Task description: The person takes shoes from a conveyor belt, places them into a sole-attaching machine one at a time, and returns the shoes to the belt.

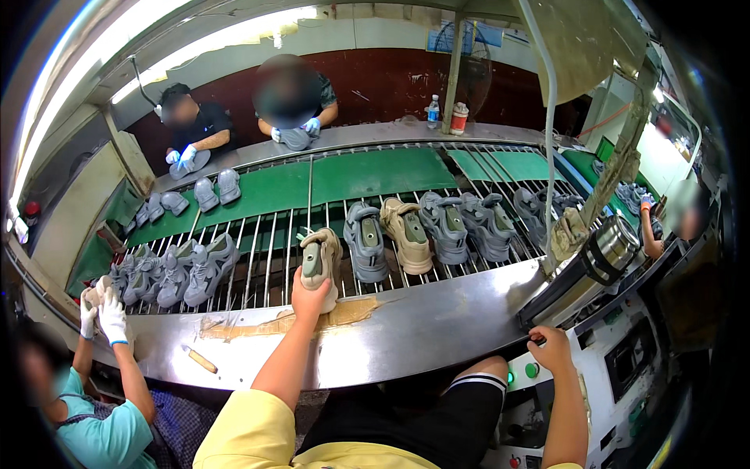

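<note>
My left hand (311, 295) is closed round the heel of a beige sneaker (320, 262), which stands toe away from me at the front edge of the roller conveyor. Beside it on the right stand a grey sneaker (366, 246), another beige sneaker (406, 238) and several more grey ones. My right hand (553, 348) is at the right end of the steel ledge, above a white control panel (582, 367). Its fingers are curled in; whether anything is inside them is hidden.
A wooden-handled tool (201, 359) lies on the steel ledge (437, 324). More grey sneakers (211, 270) stand to the left. At right leans a large steel flask (586, 270). A gloved co-worker (105, 422) sits at left; two others work across the green belt (367, 176).
</note>
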A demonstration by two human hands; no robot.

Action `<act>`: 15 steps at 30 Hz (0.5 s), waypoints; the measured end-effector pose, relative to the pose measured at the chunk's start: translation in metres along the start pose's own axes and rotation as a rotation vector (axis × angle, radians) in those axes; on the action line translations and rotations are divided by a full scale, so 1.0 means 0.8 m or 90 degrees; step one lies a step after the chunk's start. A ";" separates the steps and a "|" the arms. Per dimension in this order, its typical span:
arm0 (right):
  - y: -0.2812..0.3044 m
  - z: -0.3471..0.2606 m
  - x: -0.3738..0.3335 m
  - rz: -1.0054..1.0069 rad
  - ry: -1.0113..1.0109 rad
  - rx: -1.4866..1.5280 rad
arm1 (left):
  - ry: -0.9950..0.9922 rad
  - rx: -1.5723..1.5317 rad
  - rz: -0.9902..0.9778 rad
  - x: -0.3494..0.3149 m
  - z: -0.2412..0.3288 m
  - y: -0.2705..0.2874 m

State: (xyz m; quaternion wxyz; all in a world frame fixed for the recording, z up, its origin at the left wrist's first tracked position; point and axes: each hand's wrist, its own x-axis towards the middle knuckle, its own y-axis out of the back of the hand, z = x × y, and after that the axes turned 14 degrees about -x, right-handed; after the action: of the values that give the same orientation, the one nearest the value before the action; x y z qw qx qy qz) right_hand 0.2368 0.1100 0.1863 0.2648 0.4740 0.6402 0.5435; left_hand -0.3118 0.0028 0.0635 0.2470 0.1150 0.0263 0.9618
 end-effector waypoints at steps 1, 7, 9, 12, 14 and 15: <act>-0.001 0.005 -0.003 0.022 0.029 -0.013 | 0.015 0.068 -0.002 0.003 0.010 -0.008; 0.002 0.006 -0.001 0.013 -0.027 0.054 | 0.017 0.152 0.056 0.049 -0.044 -0.047; 0.002 0.008 0.000 0.023 -0.026 0.070 | 0.015 0.154 0.061 0.058 -0.049 -0.049; 0.004 0.006 -0.001 0.018 -0.070 0.075 | 0.025 0.171 0.062 0.054 -0.041 -0.057; 0.005 0.009 -0.001 0.013 -0.079 0.091 | 0.030 0.149 0.037 0.057 -0.038 -0.054; 0.003 0.010 0.000 0.013 -0.084 0.100 | 0.033 0.139 0.027 0.057 -0.037 -0.051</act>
State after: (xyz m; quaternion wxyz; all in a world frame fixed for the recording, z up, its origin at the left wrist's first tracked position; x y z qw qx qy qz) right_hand 0.2447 0.1136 0.1864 0.2629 0.5346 0.6569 0.4622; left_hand -0.3383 0.0603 0.0399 0.2121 0.1165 0.1353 0.9608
